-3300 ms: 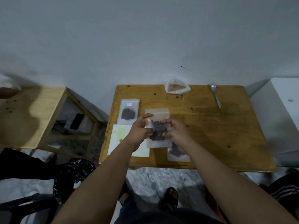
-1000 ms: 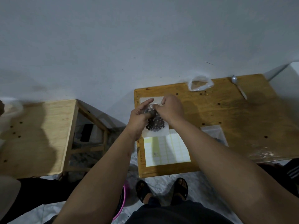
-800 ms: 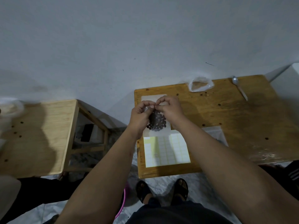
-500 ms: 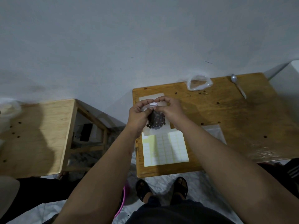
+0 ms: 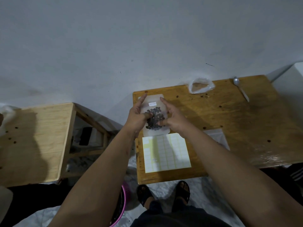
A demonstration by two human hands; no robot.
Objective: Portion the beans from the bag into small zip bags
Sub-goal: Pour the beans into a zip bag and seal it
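A small clear zip bag (image 5: 154, 128) with dark beans and a white label lies at the far left corner of the wooden table (image 5: 229, 122). My left hand (image 5: 136, 117) rests along its left edge, index finger straight and thumb pressing on the beans. My right hand (image 5: 173, 119) lies along the right edge in the same way, its thumb on the lower beans. Whether my other fingers reach under the bag is hidden. The clear source bag (image 5: 200, 86) sits open at the table's far edge by the wall.
A sheet of labels (image 5: 165, 153) lies just in front of the zip bag. Another zip bag (image 5: 218, 138) is partly under my right forearm. A spoon (image 5: 241, 89) lies far right. A wooden stool (image 5: 32, 141) stands left, a pink basin (image 5: 123, 202) on the floor.
My fingers left the bag's top edge, where they were pinching it. Both hands have opened out along the bag's sides, thumbs now pressing on the beans.
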